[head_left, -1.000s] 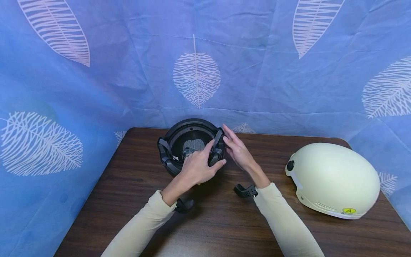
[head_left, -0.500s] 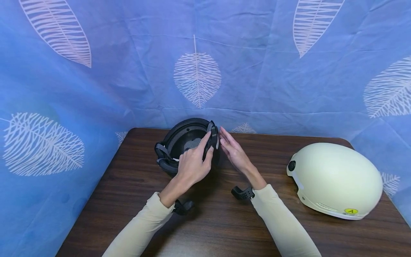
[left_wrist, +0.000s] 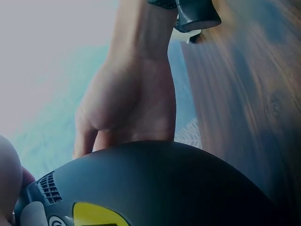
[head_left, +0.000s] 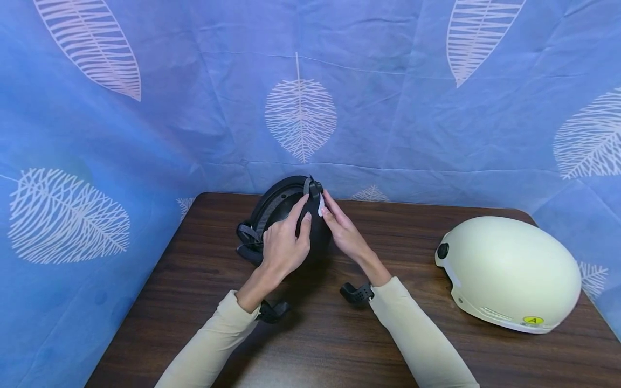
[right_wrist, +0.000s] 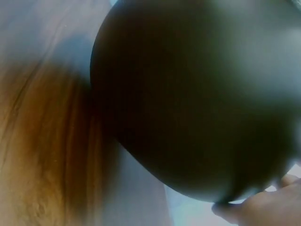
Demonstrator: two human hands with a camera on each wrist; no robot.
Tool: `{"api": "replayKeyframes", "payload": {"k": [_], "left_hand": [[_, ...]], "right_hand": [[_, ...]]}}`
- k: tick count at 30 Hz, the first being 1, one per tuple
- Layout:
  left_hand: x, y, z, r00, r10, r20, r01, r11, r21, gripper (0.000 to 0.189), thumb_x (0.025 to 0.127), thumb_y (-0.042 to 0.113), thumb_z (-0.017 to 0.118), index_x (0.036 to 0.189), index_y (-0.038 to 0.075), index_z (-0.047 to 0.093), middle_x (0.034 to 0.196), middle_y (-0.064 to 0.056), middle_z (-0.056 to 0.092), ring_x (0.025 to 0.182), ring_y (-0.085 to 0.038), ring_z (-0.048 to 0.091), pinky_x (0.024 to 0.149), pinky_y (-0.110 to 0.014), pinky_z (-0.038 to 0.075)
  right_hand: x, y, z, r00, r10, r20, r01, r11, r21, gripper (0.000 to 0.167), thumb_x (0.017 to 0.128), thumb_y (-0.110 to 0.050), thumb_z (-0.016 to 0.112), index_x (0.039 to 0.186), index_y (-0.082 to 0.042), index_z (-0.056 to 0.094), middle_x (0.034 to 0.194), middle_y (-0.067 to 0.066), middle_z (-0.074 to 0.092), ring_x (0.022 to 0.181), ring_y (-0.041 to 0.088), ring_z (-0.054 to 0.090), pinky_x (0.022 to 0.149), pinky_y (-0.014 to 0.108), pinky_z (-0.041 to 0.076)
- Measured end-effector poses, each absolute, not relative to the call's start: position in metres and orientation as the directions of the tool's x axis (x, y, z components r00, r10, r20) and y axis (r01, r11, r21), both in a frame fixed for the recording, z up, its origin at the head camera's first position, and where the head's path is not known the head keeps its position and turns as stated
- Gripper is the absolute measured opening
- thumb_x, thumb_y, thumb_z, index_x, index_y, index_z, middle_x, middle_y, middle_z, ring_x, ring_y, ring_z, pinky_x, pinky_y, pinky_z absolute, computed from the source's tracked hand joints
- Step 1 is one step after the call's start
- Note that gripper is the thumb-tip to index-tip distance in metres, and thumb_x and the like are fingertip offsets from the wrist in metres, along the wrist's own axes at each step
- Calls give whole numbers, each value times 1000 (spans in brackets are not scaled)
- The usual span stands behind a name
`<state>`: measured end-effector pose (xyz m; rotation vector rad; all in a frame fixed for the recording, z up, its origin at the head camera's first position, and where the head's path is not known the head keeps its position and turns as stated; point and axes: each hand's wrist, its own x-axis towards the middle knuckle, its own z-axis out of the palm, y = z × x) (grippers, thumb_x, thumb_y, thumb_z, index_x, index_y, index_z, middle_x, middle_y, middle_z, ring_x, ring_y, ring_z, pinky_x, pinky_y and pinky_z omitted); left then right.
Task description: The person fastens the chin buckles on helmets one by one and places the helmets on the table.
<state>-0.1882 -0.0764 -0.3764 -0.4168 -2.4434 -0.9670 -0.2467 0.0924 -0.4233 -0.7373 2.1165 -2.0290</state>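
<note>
touching the tilted black helmet (head_left: 318, 241), apparently: left fingers (head_left: 295, 211), right fingers (head_left: 337, 207)

Head view, left hand (head_left: 283, 247) covers part of black helmet's (head_left: 317, 242) opening, sleeves (head_left: 208, 340) cut at bottom edge; left wrist, yellow sticker (left_wrist: 94, 215) cropped below; right wrist, black helmet blurred, running off top and right.

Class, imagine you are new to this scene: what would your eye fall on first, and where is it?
Probably the big pale helmet, at the right of the table. Next, the black helmet, tilted near the table's far edge, with the left hand and right hand at it. Behind, the blue cloth with large white leaves fills the upper part of the head view.
</note>
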Motion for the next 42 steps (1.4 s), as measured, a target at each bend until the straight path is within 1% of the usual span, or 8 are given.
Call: {"api": "replayKeyframes", "payload": {"k": [10, 13, 18, 27, 31, 34, 39, 42], "left_hand": [[-192, -89, -364, -813, -57, 579, 454, 559, 694, 42, 105, 24, 45, 146, 14, 51, 48, -1, 43, 35, -14, 34, 37, -32, 32], [-193, -92, -359, -809, -101, 580, 482, 451, 751, 42, 106, 24, 45, 147, 17, 49, 64, -5, 58, 58, -15, 60, 58, -33, 53], [-192, -95, -355, -807, -155, 569, 519, 271, 810, 43, 106, 21, 47, 149, 17, 47, 129, -6, 65, 116, -20, 62, 104, -37, 46], [-191, -97, -353, -816, -225, 533, 530, 76, 844, 46, 106, 13, 44, 152, 19, 41, 133, -10, 56, 105, -19, 63, 92, -27, 51], [-191, -97, -355, -815, -210, 541, 539, 69, 839, 46, 107, 11, 41, 152, 19, 41, 148, 0, 48, 121, -16, 56, 102, -28, 46], [-191, -96, -357, -812, -188, 553, 540, 119, 833, 45, 107, 11, 38, 150, 22, 44, 147, 3, 50, 131, -12, 49, 109, -30, 39], [-190, -95, -361, -792, -170, 586, 513, 334, 791, 45, 106, 17, 40, 148, 29, 49, 120, -11, 50, 111, -21, 47, 88, -37, 44], [-190, -95, -363, -768, -170, 617, 502, 440, 745, 48, 100, 25, 54, 148, 28, 48, 130, -17, 39, 111, -27, 43, 84, -44, 45]], "right_hand": [[-246, 89, -417, -883, -362, 298, -324, 14, -946, 59, 108, -23, 41, 160, -21, 14, 167, -1, 10, 152, 16, 11, 121, 46, 17], [-248, 89, -419, -881, -345, 325, -324, -63, -944, 62, 108, -23, 40, 161, -20, 9, 167, -2, 5, 153, 13, 6, 122, 43, 11], [-249, 88, -422, -870, -321, 374, -314, -224, -922, 80, 102, -45, 49, 161, -17, 2, 167, -2, -3, 153, 15, -2, 123, 44, 3], [-250, 87, -431, -861, -321, 393, -280, -346, -896, 101, 90, -68, 50, 161, -21, -5, 167, -1, -4, 153, 21, 1, 121, 54, 4], [-251, 87, -432, -863, -313, 397, -288, -340, -895, 101, 89, -68, 53, 161, -24, -4, 167, -2, -3, 153, 21, 2, 121, 54, 4], [-251, 88, -431, -871, -296, 393, -307, -296, -904, 102, 88, -70, 55, 161, -26, -1, 167, -3, -1, 153, 21, 4, 121, 55, 5], [-250, 89, -430, -865, -291, 409, -335, -272, -902, 99, 89, -66, 58, 161, -25, 3, 167, -2, -1, 153, 19, 4, 121, 53, 6], [-250, 89, -429, -864, -283, 416, -351, -253, -902, 97, 90, -63, 59, 161, -26, 5, 168, -1, 0, 153, 15, 7, 122, 50, 9]]}}
